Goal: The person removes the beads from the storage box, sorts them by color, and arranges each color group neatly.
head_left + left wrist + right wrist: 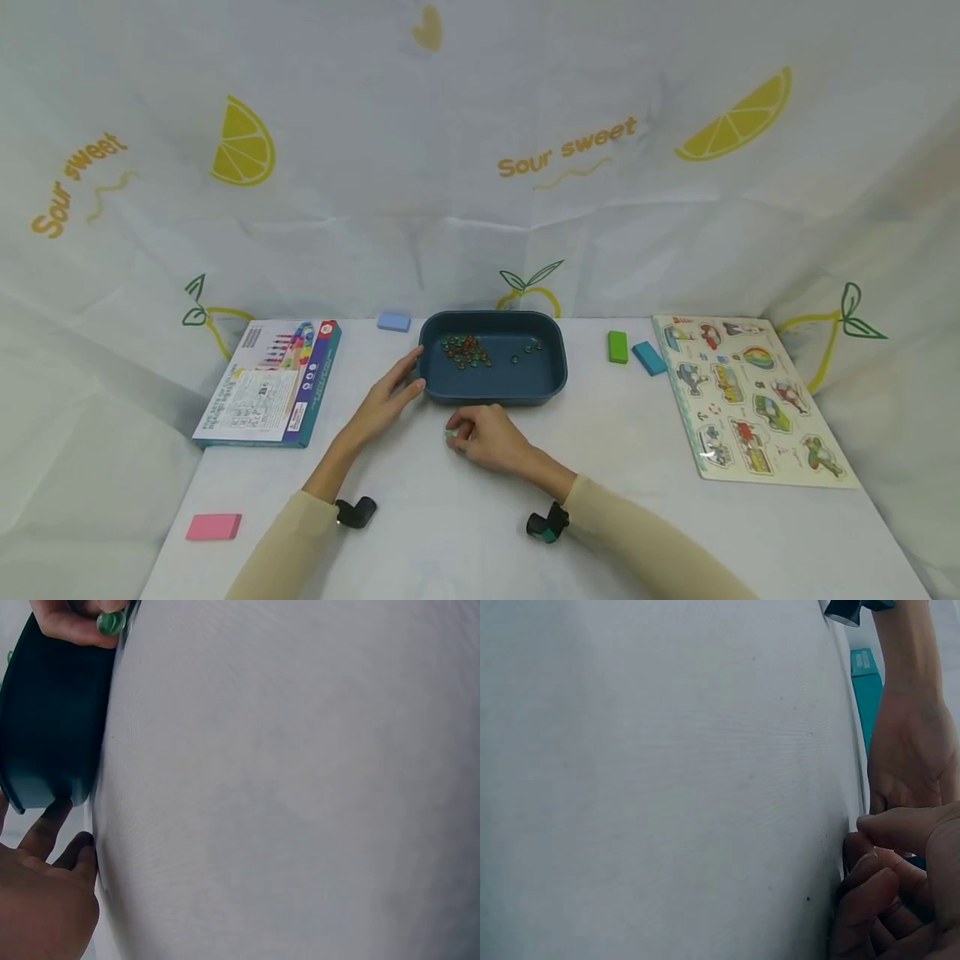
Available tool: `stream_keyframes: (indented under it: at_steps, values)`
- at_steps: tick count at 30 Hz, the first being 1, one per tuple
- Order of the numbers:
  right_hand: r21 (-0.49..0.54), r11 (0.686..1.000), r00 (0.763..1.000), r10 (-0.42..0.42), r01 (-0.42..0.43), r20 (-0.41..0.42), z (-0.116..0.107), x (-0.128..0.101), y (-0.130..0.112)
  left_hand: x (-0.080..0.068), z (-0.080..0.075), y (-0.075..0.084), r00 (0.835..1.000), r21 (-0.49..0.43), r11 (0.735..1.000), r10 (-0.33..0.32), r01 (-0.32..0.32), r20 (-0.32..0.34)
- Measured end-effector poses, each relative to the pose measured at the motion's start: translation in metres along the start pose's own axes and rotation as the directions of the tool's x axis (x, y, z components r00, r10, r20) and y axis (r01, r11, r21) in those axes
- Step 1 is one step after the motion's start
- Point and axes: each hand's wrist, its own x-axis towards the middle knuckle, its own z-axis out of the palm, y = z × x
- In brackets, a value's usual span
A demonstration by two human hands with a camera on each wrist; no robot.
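A dark blue rectangular tray (pixel 495 397) stands at the middle back of the table. Inside it, a cluster of green and reddish glass marbles (pixel 461 353) lies toward the left, with several more scattered at the right. My left hand (pixel 378 410) rests at the tray's left end, fingers extended and fingertips against its wall. In front of the tray, my right hand (pixel 491 438) pinches a green glass marble (pixel 111 623) between thumb and fingers, close over the white cloth. In the right wrist view, the curled fingers mostly hide the marble.
A paint-set box (pixel 258 383) lies on the left, with a pink block (pixel 213 527) nearer me. A light blue block (pixel 393 321) sits behind. Right of the tray are a green block (pixel 617 347), a blue block (pixel 649 358) and a picture puzzle board (pixel 750 400).
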Motion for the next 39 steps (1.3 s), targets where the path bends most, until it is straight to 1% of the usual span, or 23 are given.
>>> stream_keyframes:
  at_steps: [6, 11, 14, 17, 19, 21, 23, 25, 27, 30, 34, 36, 39]
  values:
    - [-0.019, 1.000, 1.000, -0.006, 0.006, -0.014, 0.001, 0.001, 0.001, 0.000, -0.001, 0.002, 1.000, -0.006, 1.000, 0.013, -0.013, 0.000]
    - [0.016, 1.000, 1.000, 0.009, -0.009, -0.001, -0.001, 0.001, 0.000, 0.000, -0.002, -0.001, 1.000, -0.010, 1.000, 0.021, -0.021, -0.004]
    - [0.042, 0.999, 1.000, 0.005, -0.007, 0.027, -0.008, -0.002, -0.006, 0.000, -0.002, -0.003, 1.000, -0.009, 1.000, 0.018, -0.018, -0.005]
    - [0.115, 0.993, 0.997, -0.005, -0.004, 0.083, -0.022, -0.004, -0.014, 0.000, -0.001, -0.003, 1.000, -0.013, 1.000, 0.012, -0.012, -0.006]
    - [0.177, 0.984, 0.993, -0.022, 0.002, 0.113, -0.036, -0.002, -0.020, 0.000, -0.001, -0.003, 1.000, -0.020, 1.000, 0.011, -0.011, -0.007]
    - [0.232, 0.973, 0.992, -0.036, 0.007, 0.121, -0.053, 0.004, -0.021, 0.000, 0.000, -0.002, 1.000, -0.025, 1.000, 0.009, -0.010, -0.008]
    - [0.247, 0.969, 0.994, -0.037, 0.010, 0.105, -0.074, 0.013, -0.020, 0.000, 0.000, -0.001, 1.000, -0.031, 0.999, 0.009, -0.009, -0.008]
    - [0.238, 0.971, 0.996, -0.029, 0.008, 0.083, -0.096, 0.024, -0.015, 0.000, 0.001, -0.001, 1.000, -0.035, 0.999, 0.009, -0.009, -0.010]
    - [0.215, 0.977, 0.997, -0.004, -0.012, 0.072, -0.117, 0.034, -0.007, 0.000, 0.002, 0.000, 1.000, -0.044, 0.999, 0.010, -0.010, -0.010]
    - [0.170, 0.984, 0.995, 0.040, -0.055, 0.088, -0.141, 0.047, 0.008, 0.001, 0.003, 0.000, 1.000, -0.059, 0.998, 0.017, -0.017, -0.008]
    - [0.105, 0.987, 0.981, 0.108, -0.125, 0.161, -0.158, 0.059, 0.027, 0.001, 0.003, -0.002, 1.000, -0.065, 0.998, 0.017, -0.018, -0.009]
    - [0.072, 0.985, 0.970, 0.138, -0.155, 0.201, -0.163, 0.063, 0.031, 0.000, 0.003, -0.002, 1.000, -0.059, 0.998, 0.021, -0.021, -0.012]
    - [-0.022, 0.983, 0.954, 0.182, -0.182, 0.239, -0.169, 0.068, 0.034, 0.000, 0.003, -0.002, 1.000, -0.059, 0.998, 0.028, -0.029, -0.012]
